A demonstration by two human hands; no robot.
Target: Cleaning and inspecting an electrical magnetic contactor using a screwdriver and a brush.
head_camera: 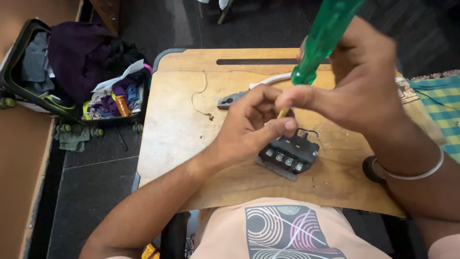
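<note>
Black terminal block point(289, 154): 1 unit, 4 screw heads in a row along its near edge, lying on the wooden lap table point(177, 129) directly below and between both hands. Left hand point(249, 122): curled over the block's far left corner, thumb laid across its top, fingers bunched near the tool's tip; what they pinch cannot be told. Right hand point(357, 84): closed around the green-handled screwdriver point(322, 36), forefinger stretched along the shaft, which slants down toward the block; the yellowish tip shows between the fingers. Pliers point(230, 100): on the table just beyond the left hand. Thin wire point(199, 98): loose, far left of the table. Open bag of clothes point(72, 67): on the floor, well apart.
</note>
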